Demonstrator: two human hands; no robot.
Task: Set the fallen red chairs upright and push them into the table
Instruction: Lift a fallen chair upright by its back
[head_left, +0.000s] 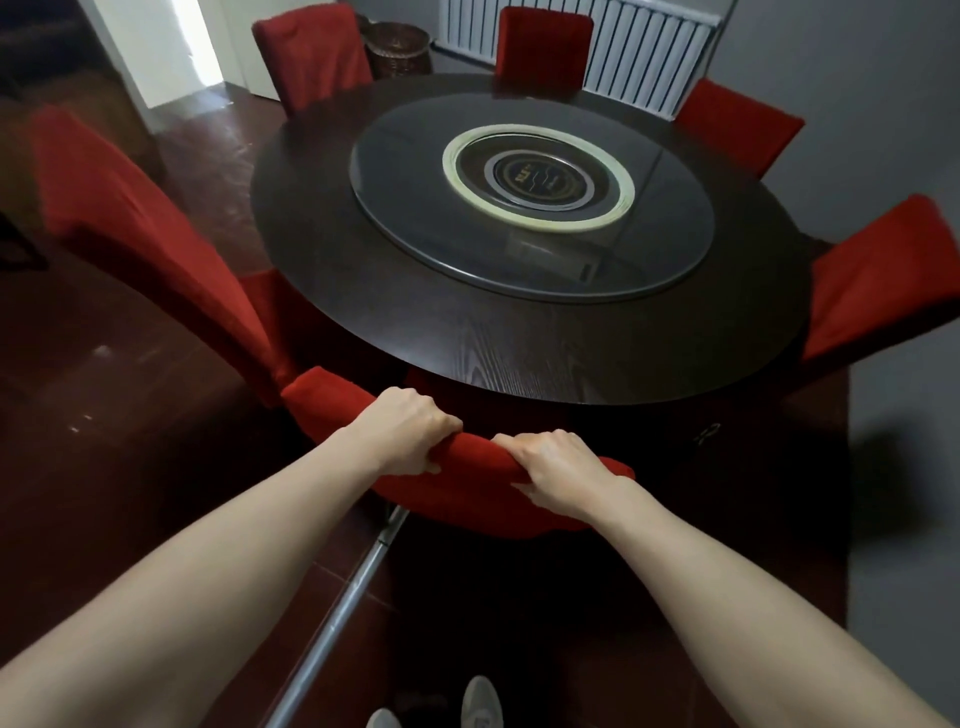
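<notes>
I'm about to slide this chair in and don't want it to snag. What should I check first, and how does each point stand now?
1. Grip of left hand on the top of the red chair: ok, fingers curled over it.
2. Grip of right hand on the same top edge: ok.
3. Floor under the chair: not ok, a metal pole lies slanting beneath it and could catch the legs.
4. All legs on the floor: cannot tell, legs hidden.
5. Room beside the neighbouring chair on the left: cannot tell, it stands very close.
6. Near edge of the round table: ok, bare.
</notes>
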